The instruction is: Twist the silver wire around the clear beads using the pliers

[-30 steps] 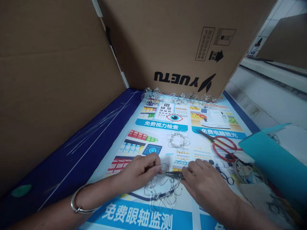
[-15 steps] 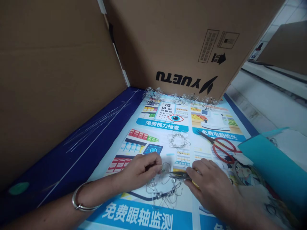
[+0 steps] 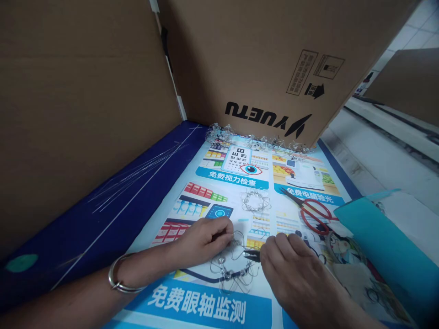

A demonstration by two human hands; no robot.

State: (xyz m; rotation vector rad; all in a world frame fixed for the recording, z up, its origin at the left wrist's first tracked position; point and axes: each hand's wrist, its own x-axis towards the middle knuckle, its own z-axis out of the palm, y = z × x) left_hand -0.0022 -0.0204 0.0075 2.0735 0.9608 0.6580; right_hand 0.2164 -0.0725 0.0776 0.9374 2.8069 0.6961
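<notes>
My left hand (image 3: 214, 240) pinches the upper left part of a ring of looped wire and clear beads (image 3: 228, 274). Loose wire loops stand out all around this ring. In my right hand (image 3: 286, 260) is a pair of pliers (image 3: 253, 255), its dark jaws pointing left at the ring's upper right side. Whether the jaws touch a wire I cannot tell, and the handles are hidden in my fist. A second beaded wire ring (image 3: 255, 201) lies flat on the printed sheet just beyond my hands.
Red-handled scissors (image 3: 313, 214) lie to the right, near a turquoise folder (image 3: 387, 246). A row of wire-and-bead pieces (image 3: 260, 144) lies along the foot of the cardboard wall (image 3: 260, 59). Straight wires (image 3: 137, 176) rest on the blue strip at left.
My right hand has turned over the pliers, covering their handles, and the jaws have shifted slightly right and down. My left hand keeps its pinch on the ring. The view has shifted slightly.
</notes>
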